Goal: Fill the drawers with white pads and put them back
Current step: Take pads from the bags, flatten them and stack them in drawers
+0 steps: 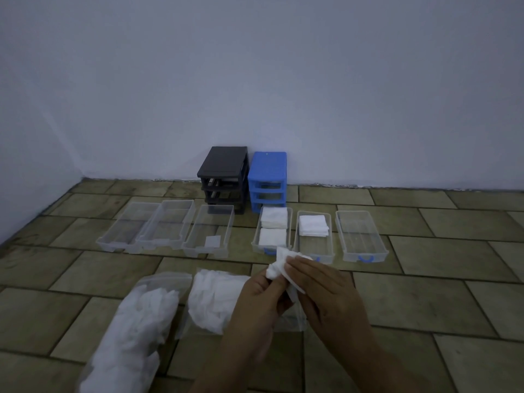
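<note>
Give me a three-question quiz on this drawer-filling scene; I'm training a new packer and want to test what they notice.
1. How many clear drawers lie on the tiled floor?
2. True or false: the drawer with two stacks of pads sits in front of the black frame.
3. What do the left hand and right hand hold?
A) a drawer B) a white pad C) a plastic bag

Key
1. Six
2. False: it sits in front of the blue frame
3. B
</note>
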